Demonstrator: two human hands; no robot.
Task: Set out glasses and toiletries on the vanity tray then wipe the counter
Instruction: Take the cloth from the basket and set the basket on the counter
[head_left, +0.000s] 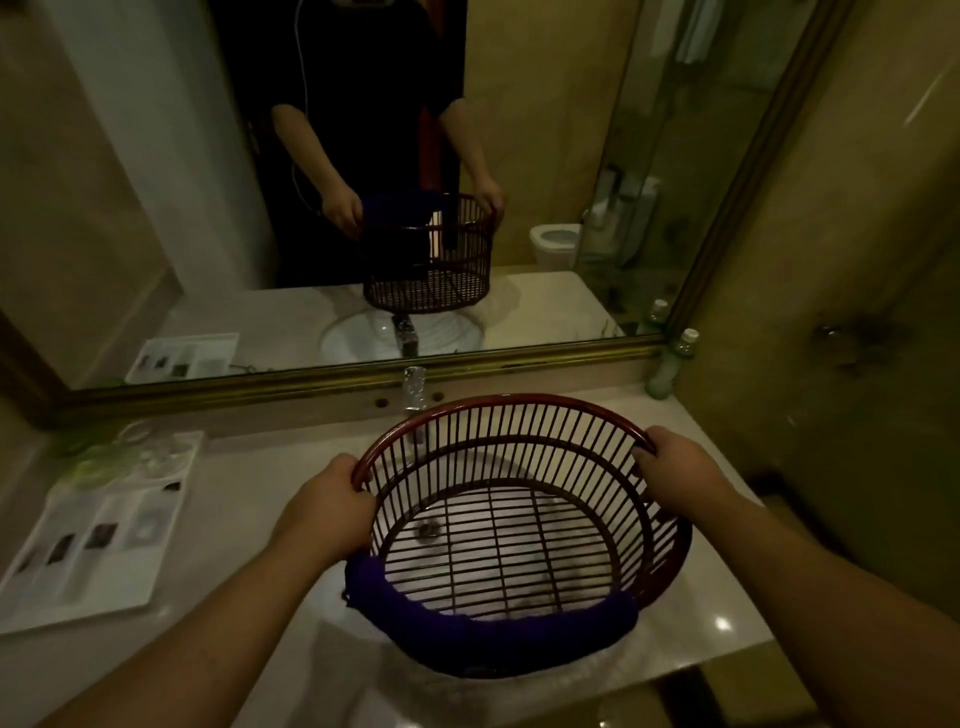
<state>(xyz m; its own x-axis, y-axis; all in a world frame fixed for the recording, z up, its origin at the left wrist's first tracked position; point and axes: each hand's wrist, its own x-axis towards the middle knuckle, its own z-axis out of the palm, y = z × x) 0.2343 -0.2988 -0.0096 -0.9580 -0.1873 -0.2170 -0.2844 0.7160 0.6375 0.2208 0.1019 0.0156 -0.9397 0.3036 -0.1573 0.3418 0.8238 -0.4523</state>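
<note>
I hold a round dark-red slatted basket (524, 415) above the sink basin (353, 618). My left hand (332, 499) grips its left rim and my right hand (675, 467) grips its right rim. A purple cloth (467, 634) is draped over the near rim. The basket looks empty inside; the sink drain shows through its grid bottom. A white vanity tray (78, 613) lies on the counter (249, 488) at the left, with small dark toiletry packets (98, 535) on it and clear glasses (156, 452) at its far end.
The faucet (415, 387) stands behind the basket, under a gold-framed mirror (332, 379) that reflects a person and the basket. A pale green bottle (670, 364) stands in the back right corner beside the wall. Near the tray is some green foliage (88, 462).
</note>
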